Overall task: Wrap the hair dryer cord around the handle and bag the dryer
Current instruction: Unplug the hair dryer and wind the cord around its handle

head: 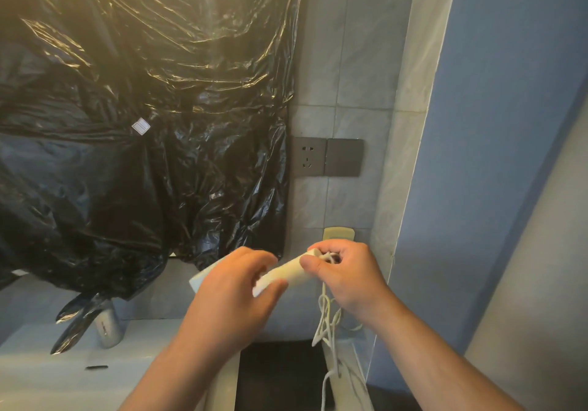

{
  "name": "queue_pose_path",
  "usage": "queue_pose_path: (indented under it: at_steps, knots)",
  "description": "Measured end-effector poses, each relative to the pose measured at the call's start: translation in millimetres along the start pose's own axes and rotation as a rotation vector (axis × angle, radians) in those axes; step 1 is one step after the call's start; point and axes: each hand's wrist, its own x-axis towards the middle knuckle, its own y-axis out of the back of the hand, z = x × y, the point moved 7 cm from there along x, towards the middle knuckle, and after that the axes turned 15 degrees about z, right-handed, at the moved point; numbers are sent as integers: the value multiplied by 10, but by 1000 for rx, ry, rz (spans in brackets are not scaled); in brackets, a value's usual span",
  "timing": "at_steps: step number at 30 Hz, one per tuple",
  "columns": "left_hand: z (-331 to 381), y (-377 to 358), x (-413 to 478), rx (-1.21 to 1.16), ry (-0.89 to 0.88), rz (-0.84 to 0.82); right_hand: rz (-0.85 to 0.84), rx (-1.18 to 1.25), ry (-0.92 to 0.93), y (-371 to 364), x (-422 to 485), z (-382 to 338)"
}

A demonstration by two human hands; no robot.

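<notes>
White plastic, the hair dryer (280,275) lay across both hands in front of the tiled wall (350,60). The left hand (235,286) gripped its body; the right hand (346,273) closed round the handle end, where the cord (324,318) hung down in loops. Black plastic sheeting (143,124) covered the wall beside a socket (308,156).

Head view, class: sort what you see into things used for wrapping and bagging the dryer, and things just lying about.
Part of the job: hair dryer, cord, left hand, right hand.

Just about: wall socket, tap, black plastic sheet, wall holder.
</notes>
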Motion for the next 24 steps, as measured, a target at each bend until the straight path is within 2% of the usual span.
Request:
queue_pose_path:
  at_steps: [1, 3, 4, 7, 10, 13, 15, 21, 24]
  knots:
    - [-18, -115, -6, 98, -65, -94, -14, -14, 11, -19, -1, -22]
    - [-137, -374, -44, 218, -33, -289, -32, -24, 26, -55, -8, -61]
    - [-150, -437, -54, 224, -21, -331, -36, -28, 26, -68, -5, -74]
    - [-175, -470, -56, 47, 14, -268, -86, 63, -31, -97, 14, -97]
    - [-388, -441, -34, -207, 233, -184, -192, 190, -129, -109, 4, -52]
    - [-455, -444, -15, -531, 481, -84, -263, 8, -109, -129, -52, 59]
    - [-431, -467, 8, -707, 573, -40, -275, -107, -55, -156, -62, 107]
    - [-370, -491, 148, -850, 624, 15, -272, -256, 15, -199, -49, 205]
    - [-344, -490, 211, -883, 680, 64, -198, -379, 44, -172, -18, 262]
